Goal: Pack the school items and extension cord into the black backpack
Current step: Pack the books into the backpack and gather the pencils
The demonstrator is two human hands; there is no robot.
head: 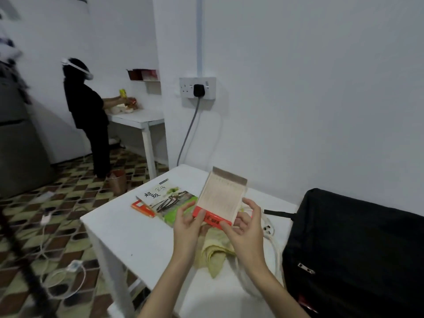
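I hold an orange-edged book (221, 200) up above the white table (128, 228), its pale page side facing me. My left hand (188, 223) grips its lower left corner and my right hand (246, 223) grips its lower right edge. A green-and-white book (169, 198) lies flat on the table behind, over a thin orange book (142, 208). The white extension cord (269, 228) lies to the right of my hands, partly hidden by them. The black backpack (353, 246) stands at the table's right end. A yellow cloth (215, 251) is bunched below my hands.
A grey cable runs from a black plug in the wall socket (198, 88) down behind the table. Another person (86, 115) stands at a second white table at the back left. Cables and adapters lie on the patterned floor (57, 226) to the left.
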